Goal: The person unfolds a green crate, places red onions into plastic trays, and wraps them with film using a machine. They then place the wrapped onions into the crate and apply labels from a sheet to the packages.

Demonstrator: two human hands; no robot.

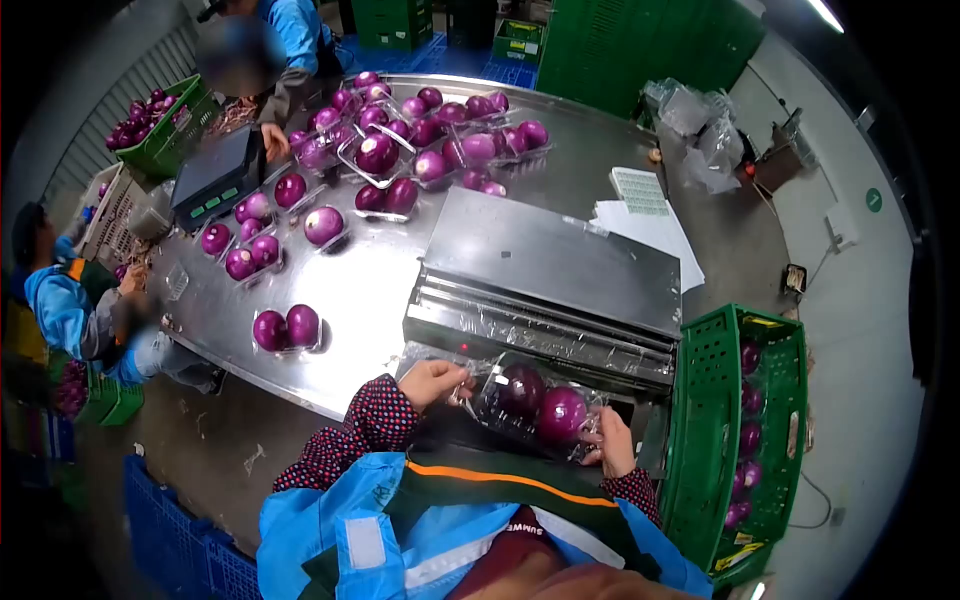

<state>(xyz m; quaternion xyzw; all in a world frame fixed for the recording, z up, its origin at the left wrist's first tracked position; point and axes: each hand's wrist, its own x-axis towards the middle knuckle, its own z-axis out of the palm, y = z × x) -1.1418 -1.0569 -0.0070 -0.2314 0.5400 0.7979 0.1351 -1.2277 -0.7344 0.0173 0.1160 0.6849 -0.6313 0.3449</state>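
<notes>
Left hand and right hand grip an onion pack beside a steel table, white wall at right.

The head-worn camera faces forward and down. The left hand and right hand are near, the table farther.

Shiny silver metal desk; from wearer: round purple onions in clear plastic trays, ten to twelve o'clock; flat black scale, eleven; boxy grey metal machine, twelve; white paper sheets, one.
</notes>
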